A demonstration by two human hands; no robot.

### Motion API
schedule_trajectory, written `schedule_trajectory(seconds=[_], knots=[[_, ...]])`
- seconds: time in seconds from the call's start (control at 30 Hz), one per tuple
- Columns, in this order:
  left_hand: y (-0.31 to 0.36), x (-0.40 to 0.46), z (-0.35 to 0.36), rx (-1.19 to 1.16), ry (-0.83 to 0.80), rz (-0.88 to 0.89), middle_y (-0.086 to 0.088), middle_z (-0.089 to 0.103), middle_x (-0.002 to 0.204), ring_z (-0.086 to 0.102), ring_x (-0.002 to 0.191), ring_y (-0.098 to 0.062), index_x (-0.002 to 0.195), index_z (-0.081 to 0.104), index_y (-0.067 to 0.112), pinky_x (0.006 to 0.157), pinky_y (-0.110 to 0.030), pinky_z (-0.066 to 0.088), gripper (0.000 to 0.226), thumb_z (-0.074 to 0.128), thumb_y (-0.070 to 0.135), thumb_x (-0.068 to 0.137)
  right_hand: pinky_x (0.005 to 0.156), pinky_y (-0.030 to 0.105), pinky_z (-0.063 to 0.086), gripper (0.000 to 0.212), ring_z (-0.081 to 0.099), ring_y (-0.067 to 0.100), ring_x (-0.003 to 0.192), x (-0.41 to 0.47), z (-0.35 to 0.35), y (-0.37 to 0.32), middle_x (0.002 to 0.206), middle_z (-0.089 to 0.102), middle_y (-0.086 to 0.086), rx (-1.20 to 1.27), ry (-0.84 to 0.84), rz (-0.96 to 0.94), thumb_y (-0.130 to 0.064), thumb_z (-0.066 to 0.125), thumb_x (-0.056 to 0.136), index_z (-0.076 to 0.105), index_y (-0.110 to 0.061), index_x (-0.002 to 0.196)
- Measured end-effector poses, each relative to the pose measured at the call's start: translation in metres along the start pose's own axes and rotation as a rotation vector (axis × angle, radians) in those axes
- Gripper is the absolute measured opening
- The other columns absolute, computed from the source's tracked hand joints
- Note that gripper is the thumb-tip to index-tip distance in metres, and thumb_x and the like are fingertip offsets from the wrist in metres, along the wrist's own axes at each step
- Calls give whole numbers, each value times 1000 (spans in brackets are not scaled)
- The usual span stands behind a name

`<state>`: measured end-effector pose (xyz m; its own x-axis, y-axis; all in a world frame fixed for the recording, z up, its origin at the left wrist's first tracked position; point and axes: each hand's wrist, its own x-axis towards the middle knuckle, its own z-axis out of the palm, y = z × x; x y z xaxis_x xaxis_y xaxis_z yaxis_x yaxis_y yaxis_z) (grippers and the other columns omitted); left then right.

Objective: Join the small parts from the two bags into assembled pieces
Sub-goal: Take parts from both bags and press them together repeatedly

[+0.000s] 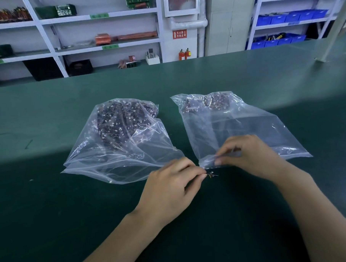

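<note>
- Pinching a tiny part (pixel 211 175) between its fingers (pixel 202 176), the left hand (pixel 171 192) sat low over the green worktop (pixel 185 74), just in front of the two bags.
- The right hand (pixel 250 157) had curled fingers that held the near edge of the right bag (pixel 237 126) at its open mouth.
- The right bag was clear plastic and lay flat, with a small heap of dark parts at its far end.
- The left bag (pixel 119 141) lay just beside it, apart from it, and held a much bigger heap of dark parts with pale bits.
- Both bags rested on the worktop, and the tiny part was between the two hands.
- Shelves (pixel 103 15) with blue bins (pixel 292 16) stood behind the worktop.
</note>
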<state>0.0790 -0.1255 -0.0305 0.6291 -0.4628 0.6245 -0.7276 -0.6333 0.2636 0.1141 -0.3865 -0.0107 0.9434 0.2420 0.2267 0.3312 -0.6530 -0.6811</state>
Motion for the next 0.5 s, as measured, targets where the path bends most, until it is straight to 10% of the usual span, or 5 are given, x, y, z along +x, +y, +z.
schedule_trajectory(seconds=[0.23, 0.5], knots=[[-12, -6, -1, -16, -9, 21, 21, 70, 115, 67, 102, -4, 105, 79, 29, 71, -30, 58, 9, 70, 28, 103, 81, 16, 55, 6, 73, 3, 78, 9, 29, -13, 78, 77, -18, 28, 150, -72, -26, 87, 83, 82, -25, 85], [-9, -2, 6, 84, -62, 96, 17, 68, 133, 69, 108, -11, 102, 77, 26, 72, -33, 60, 13, 64, 29, 105, 79, 41, 52, 18, 65, 23, 78, 16, 43, -20, 82, 72, 2, -27, 196, -51, -25, 73, 99, 78, -10, 88]])
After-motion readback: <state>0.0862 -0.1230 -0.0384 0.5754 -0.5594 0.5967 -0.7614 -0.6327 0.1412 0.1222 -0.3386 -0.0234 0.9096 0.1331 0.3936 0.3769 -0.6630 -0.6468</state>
